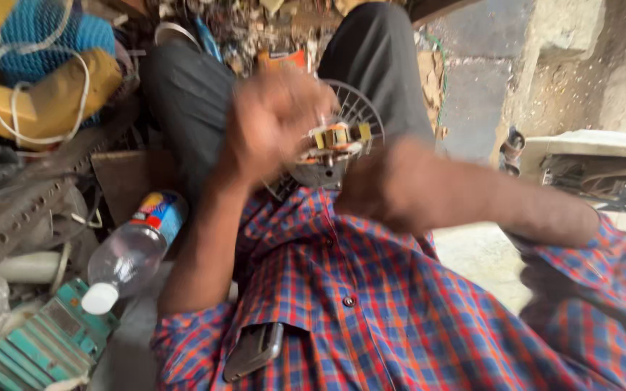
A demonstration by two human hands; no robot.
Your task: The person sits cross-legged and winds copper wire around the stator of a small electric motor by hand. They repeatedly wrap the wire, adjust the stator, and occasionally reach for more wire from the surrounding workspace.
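Both hands on a small fan motor held over the lap, heavy motion blur.

Left hand (273, 119) raised, forearm running up from 7 o'clock, fingers curled over the top left of the fan motor (331, 148); closed on it as far as blur allows. Right hand (374, 185) comes in from 3 o'clock, forearm level, wrapped against the motor's lower right; grip can't be told, too blurred. Motor sits frame centre, wire guard (360, 108) behind it at 1 o'clock. Plastic bottle (135, 246) lies at 8 o'clock, green ribbed part (45, 344) below it. Phone (255, 350) in checked shirt (371, 304) pocket.
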